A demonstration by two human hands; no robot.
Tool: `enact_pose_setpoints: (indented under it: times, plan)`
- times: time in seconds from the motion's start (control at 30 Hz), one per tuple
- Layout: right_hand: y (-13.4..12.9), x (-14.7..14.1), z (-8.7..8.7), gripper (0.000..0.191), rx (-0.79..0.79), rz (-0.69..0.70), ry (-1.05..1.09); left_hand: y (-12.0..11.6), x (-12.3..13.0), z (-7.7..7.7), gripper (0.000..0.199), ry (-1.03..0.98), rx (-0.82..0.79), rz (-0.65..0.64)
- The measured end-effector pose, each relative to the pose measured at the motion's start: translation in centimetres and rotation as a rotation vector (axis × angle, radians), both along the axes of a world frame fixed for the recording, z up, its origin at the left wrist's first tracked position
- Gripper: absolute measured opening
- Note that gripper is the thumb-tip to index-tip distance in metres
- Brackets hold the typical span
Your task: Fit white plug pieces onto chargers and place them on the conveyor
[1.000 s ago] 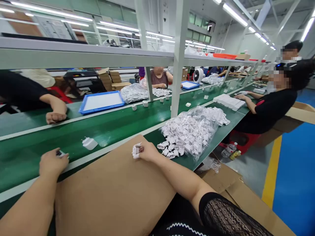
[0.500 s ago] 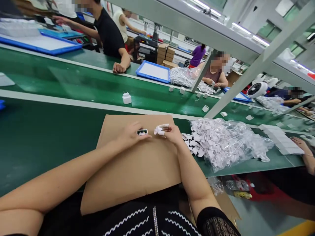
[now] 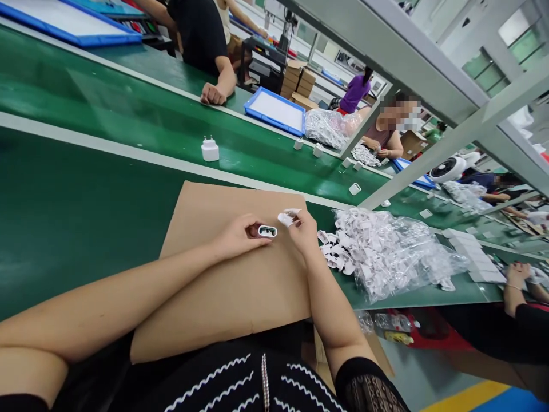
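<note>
My left hand point(image 3: 240, 236) is closed around a white charger housing point(image 3: 267, 231), its open oval end facing right and something dark with pale parts showing inside. Just to the right, my right hand point(image 3: 303, 230) pinches a small white plastic piece point(image 3: 283, 219); white covers on the fingertips make its outline hard to make out. A gap separates the two hands. Both are above a brown cardboard sheet point(image 3: 231, 292) on the green bench. Beside my right wrist lies a heap of small white plastic parts point(image 3: 338, 252), partly in a clear bag point(image 3: 398, 257).
On the green conveyor belt point(image 3: 163, 134) stands a white charger point(image 3: 210, 150) with its pins up; more white pieces lie further right. A blue-rimmed tray point(image 3: 274, 111) is across the belt. A slanted metal post point(image 3: 429, 146) rises at right. Co-workers sit opposite; another person's hands point(image 3: 517, 274) are far right.
The view has tilted and shifted. My left hand has moved right with the charger housing, turning its open end more into view. My right hand has also shifted slightly right.
</note>
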State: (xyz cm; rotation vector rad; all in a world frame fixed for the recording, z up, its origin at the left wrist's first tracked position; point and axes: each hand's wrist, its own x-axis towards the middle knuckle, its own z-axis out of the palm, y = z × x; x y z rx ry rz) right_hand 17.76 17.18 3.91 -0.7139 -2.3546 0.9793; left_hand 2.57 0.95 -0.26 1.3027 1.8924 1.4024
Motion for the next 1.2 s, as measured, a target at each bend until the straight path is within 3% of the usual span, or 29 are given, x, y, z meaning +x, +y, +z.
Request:
enact_pose_setpoints:
  times: [0.1,0.2,0.3,0.37,0.43,0.57,0.63,0.7,0.77,0.83,0.9,1.03,1.2]
  plan:
    - [-0.4,-0.1,0.0,0.032,-0.16,-0.029,0.094,0.1,-0.4,0.3,0.049,-0.073,0.005,-0.029]
    - [-0.7,0.2,0.5,0.035,-0.369,0.047,-0.008,-0.2,-1.0,0.8,0.049,-0.039,0.041,-0.126]
    - [-0.9,0.4,1.3,0.04,-0.551,0.097,-0.068,-0.7,-1.0,1.1,0.076,0.031,0.046,-0.131]
    - [-1.1,0.4,1.9,0.042,-0.594,0.089,-0.013,-0.7,-0.6,1.0,0.091,0.028,-0.007,-0.04]
    - [-1.3,0.3,2.4,0.041,-0.598,0.071,0.068,-0.4,-0.2,0.8,0.083,0.015,-0.039,0.039]
    - [-1.6,0.0,2.5,0.038,-0.624,0.059,0.165,-0.1,0.0,0.5,0.056,0.056,0.039,-0.082]
    - [-1.7,-0.1,2.3,0.038,-0.656,0.06,0.183,-0.1,0.1,0.6,0.06,0.085,0.056,-0.119]
    - [-1.7,-0.2,2.2,0.039,-0.695,0.074,0.175,0.1,0.2,0.8,0.074,0.09,0.021,-0.05]
    - [-1.9,-0.4,2.1,0.039,-0.712,0.097,0.167,0.4,0.5,0.8,0.076,0.07,-0.017,0.029]
    - [-2.0,-0.5,2.2,0.036,-0.633,0.091,0.182,0.7,0.5,0.8,0.055,0.066,0.006,-0.004]
    - [-2.2,-0.3,2.4,0.029,-0.423,0.072,0.195,0.8,0.3,0.6,0.037,0.087,0.073,-0.122]
    - [-2.3,0.5,2.7,0.024,0.031,0.185,0.082,0.6,-0.4,0.2,0.043,0.096,0.119,-0.158]
    - [-2.7,1.3,2.7,0.034,0.357,0.213,-0.126,0.7,-0.6,0.0,0.035,0.082,0.087,-0.141]
